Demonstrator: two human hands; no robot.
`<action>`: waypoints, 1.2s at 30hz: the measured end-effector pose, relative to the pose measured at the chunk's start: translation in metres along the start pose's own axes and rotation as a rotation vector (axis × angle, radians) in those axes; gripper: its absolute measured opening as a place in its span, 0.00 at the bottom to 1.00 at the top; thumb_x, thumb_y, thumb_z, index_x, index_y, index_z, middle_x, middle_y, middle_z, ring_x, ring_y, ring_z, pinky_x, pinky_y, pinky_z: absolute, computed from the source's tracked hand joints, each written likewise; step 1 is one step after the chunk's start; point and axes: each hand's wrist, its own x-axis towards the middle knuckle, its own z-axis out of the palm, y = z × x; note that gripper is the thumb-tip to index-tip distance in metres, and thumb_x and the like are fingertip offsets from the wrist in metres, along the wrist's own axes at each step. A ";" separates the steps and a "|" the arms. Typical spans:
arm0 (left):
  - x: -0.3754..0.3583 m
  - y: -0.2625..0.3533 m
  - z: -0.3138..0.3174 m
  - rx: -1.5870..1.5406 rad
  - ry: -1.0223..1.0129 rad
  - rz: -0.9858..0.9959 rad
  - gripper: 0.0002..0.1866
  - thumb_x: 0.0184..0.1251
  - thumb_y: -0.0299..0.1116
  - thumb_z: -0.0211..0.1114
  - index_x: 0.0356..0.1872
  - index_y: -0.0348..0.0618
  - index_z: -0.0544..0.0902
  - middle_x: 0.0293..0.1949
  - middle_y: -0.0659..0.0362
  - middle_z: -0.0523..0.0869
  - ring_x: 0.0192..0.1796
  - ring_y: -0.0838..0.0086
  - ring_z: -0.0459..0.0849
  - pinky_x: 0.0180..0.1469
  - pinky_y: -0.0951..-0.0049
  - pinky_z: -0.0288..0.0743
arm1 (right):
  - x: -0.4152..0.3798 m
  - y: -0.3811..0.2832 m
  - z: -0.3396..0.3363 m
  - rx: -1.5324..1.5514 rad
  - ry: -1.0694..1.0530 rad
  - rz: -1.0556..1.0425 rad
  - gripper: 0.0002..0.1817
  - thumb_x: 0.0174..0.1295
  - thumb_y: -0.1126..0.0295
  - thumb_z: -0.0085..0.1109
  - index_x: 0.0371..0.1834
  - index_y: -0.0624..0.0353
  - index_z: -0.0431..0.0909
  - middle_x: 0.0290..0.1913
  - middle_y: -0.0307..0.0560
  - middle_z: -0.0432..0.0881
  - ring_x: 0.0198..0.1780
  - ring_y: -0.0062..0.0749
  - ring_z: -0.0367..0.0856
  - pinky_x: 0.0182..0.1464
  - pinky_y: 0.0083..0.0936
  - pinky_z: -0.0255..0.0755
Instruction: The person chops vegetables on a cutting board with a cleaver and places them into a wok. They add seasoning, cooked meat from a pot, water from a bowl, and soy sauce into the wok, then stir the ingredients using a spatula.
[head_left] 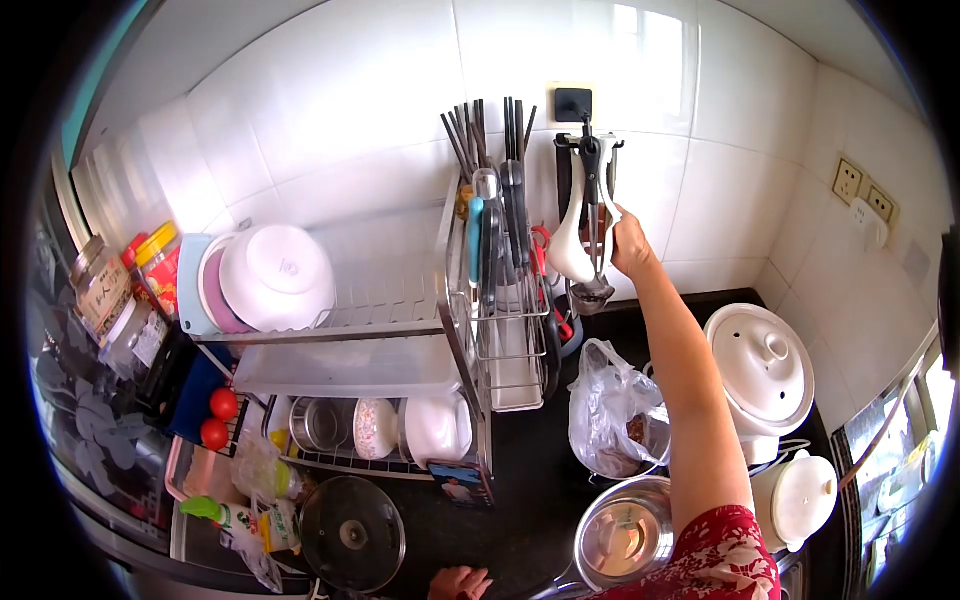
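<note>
My right hand point(632, 243) reaches to the kitchen tools hanging on the wall, its fingers curled in among the handles and partly hidden behind them. Around it hang a white spoon-like tool point(571, 248), a metal ladle point(592, 292) and a black-handled tool point(590, 160). Which of them the fingers hold, I cannot make out. At the bottom edge my left hand point(460, 583) rests by the counter's front, fingers loosely stretched out, holding nothing visible. A shiny metal pot point(625, 530) stands below my right arm, with a clear plastic bag point(610, 400) behind it.
A two-tier dish rack point(390, 328) with bowls, chopsticks point(480, 135) and knives fills the left. A glass lid point(352, 534) lies in front of it. On the right stand a white lidded cooker point(760, 370) and a cream lidded pot point(800, 500). Two tomatoes point(215, 433) sit far left.
</note>
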 end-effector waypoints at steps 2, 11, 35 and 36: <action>-0.009 -0.059 0.044 0.311 -0.208 -0.111 0.19 0.73 0.34 0.38 0.19 0.50 0.69 0.27 0.60 0.70 0.33 0.65 0.68 0.45 0.62 0.62 | 0.009 0.004 -0.011 -0.051 0.008 -0.005 0.15 0.64 0.65 0.38 0.43 0.61 0.73 0.31 0.46 0.78 0.30 0.34 0.78 0.34 0.30 0.73; 0.000 -0.076 0.063 0.688 -0.383 -0.258 0.17 0.71 0.34 0.42 0.19 0.50 0.68 0.24 0.62 0.70 0.29 0.67 0.66 0.43 0.62 0.60 | 0.000 -0.008 -0.032 -0.571 0.174 -0.383 0.05 0.53 0.74 0.54 0.27 0.65 0.78 0.22 0.41 0.77 0.22 0.21 0.72 0.25 0.20 0.66; -0.023 -0.140 0.136 2.891 -1.211 0.977 0.15 0.52 0.35 0.67 0.41 0.45 0.77 0.28 0.59 0.74 0.31 0.65 0.76 0.32 0.67 0.69 | -0.226 -0.202 -0.006 -0.658 0.602 -0.788 0.11 0.57 0.67 0.62 0.31 0.66 0.79 0.28 0.45 0.80 0.26 0.26 0.77 0.33 0.22 0.72; -0.025 -0.140 0.139 2.914 -1.182 0.930 0.13 0.54 0.34 0.66 0.40 0.44 0.76 0.28 0.59 0.74 0.31 0.65 0.76 0.33 0.67 0.68 | -0.245 -0.208 -0.013 -0.807 0.608 -0.798 0.12 0.59 0.64 0.62 0.36 0.63 0.81 0.30 0.45 0.81 0.31 0.26 0.80 0.39 0.21 0.75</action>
